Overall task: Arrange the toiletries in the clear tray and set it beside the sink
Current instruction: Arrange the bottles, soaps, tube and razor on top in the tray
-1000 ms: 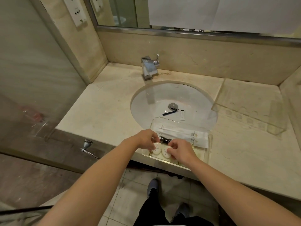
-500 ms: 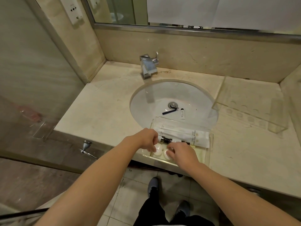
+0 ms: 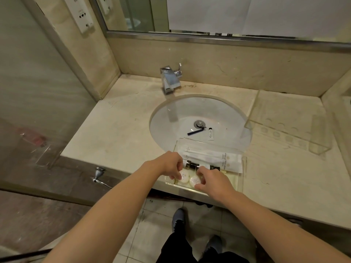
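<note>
A clear tray sits at the counter's front edge, partly over the sink. It holds long white sachets, small dark-capped bottles and two round white soaps. My left hand pinches the left round soap. My right hand has its fingertips on the right round soap. Both hands are inside the tray's near end. A dark razor and a small white tube lie in the sink basin by the drain.
A larger clear acrylic stand occupies the counter right of the sink. The chrome tap stands behind the basin. A glass partition closes the left side. My feet stand on the tiled floor below the counter edge.
Both hands have stayed on the two round soaps, shifting them slightly toward the tray's near edge. The tray and the sink items have not moved.
</note>
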The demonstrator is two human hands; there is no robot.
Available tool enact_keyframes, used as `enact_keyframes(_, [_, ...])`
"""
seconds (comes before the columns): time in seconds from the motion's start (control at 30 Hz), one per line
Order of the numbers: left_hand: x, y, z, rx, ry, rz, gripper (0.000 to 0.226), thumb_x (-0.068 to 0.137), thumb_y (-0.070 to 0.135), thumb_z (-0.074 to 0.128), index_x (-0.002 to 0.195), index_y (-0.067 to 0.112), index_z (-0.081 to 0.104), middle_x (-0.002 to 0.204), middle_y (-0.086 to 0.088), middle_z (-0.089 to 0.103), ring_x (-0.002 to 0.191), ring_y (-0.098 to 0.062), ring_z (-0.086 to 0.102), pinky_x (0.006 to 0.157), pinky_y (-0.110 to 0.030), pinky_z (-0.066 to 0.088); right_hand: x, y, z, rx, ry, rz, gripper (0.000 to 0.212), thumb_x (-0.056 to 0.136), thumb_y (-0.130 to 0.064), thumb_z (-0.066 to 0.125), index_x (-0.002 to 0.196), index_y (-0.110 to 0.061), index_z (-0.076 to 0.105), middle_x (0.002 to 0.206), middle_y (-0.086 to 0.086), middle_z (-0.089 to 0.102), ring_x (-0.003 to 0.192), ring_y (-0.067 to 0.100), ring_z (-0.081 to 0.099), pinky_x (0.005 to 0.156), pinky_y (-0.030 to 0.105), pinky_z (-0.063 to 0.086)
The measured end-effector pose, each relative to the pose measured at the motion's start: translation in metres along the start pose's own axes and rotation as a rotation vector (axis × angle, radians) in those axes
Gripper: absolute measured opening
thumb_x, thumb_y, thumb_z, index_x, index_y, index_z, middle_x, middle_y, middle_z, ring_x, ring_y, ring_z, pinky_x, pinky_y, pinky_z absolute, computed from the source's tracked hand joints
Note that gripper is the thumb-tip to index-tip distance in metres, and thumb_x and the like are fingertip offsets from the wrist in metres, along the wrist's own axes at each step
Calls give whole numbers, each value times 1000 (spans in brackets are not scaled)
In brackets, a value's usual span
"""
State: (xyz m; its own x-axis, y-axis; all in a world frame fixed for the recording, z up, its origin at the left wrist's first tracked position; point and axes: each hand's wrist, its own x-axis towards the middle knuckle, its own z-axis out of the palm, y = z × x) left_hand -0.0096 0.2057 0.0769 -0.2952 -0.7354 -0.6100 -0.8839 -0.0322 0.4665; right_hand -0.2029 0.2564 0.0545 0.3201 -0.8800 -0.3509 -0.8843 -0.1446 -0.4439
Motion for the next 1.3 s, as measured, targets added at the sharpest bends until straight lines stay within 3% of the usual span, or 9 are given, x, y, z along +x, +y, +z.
enact_keyframes(0.2, [0, -2, -3, 16, 11, -3, 22, 75, 10, 80, 87, 7, 62, 75, -1, 66, 52, -8, 64, 57, -21, 49, 0, -7, 5, 19, 29, 7, 35, 83, -39, 64, 112, -23, 52, 94, -1, 65, 84, 22, 62, 72, 37, 52])
enact_keyframes(0.43, [-1, -2, -3, 43, 9, -4, 23, 74, 10, 80, 82, 10, 58, 79, -7, 68, 50, -8, 63, 54, -20, 47, 3, -14, 10, -6, 99, 34, 31, 84, -38, 60, 108, -21, 50, 90, -1, 65, 81, 22, 62, 69, 37, 53])
enact_keyframes(0.6, [-1, -4, -4, 35, 13, -14, 25, 73, 12, 81, 85, 8, 60, 89, -17, 72, 54, -16, 64, 61, -30, 57, 3, -13, 8, -8, 114, 13, 31, 86, -42, 59, 107, -21, 50, 88, -2, 64, 81, 21, 61, 67, 35, 49])
enact_keyframes(0.7, [-2, -3, -6, 13, 24, -13, 25, 73, 12, 81, 86, 5, 61, 88, -18, 72, 56, -18, 64, 65, -33, 58, 1, -4, 0, -14, 206, 10, 27, 90, -45, 56, 105, -22, 52, 90, -3, 66, 82, 20, 61, 67, 33, 48])
enact_keyframes(0.87, [-1, 0, -9, 1, 57, 2, 24, 74, 15, 80, 84, 6, 61, 76, -11, 68, 51, -15, 58, 53, -25, 48, -5, 25, -18, -96, 315, 109, 15, 95, -36, 49, 92, -21, 49, 78, -5, 62, 69, 18, 58, 60, 32, 50])
enact_keyframes(1.13, [5, 2, -10, 28, 84, 4, 24, 74, 14, 81, 83, 6, 60, 76, -6, 63, 56, -16, 58, 49, -22, 47, -15, 52, -22, -204, 215, 68, 18, 91, -41, 47, 91, -25, 38, 98, -4, 50, 73, 18, 55, 63, 31, 49])
enact_keyframes(1.3, [5, -3, -10, 31, 84, -5, 24, 74, 17, 81, 78, 9, 58, 72, -4, 62, 52, -12, 56, 46, -20, 44, -20, 58, -23, -251, 57, -14, 32, 86, -49, 52, 106, -25, 48, 112, -6, 49, 82, 18, 57, 68, 30, 50])
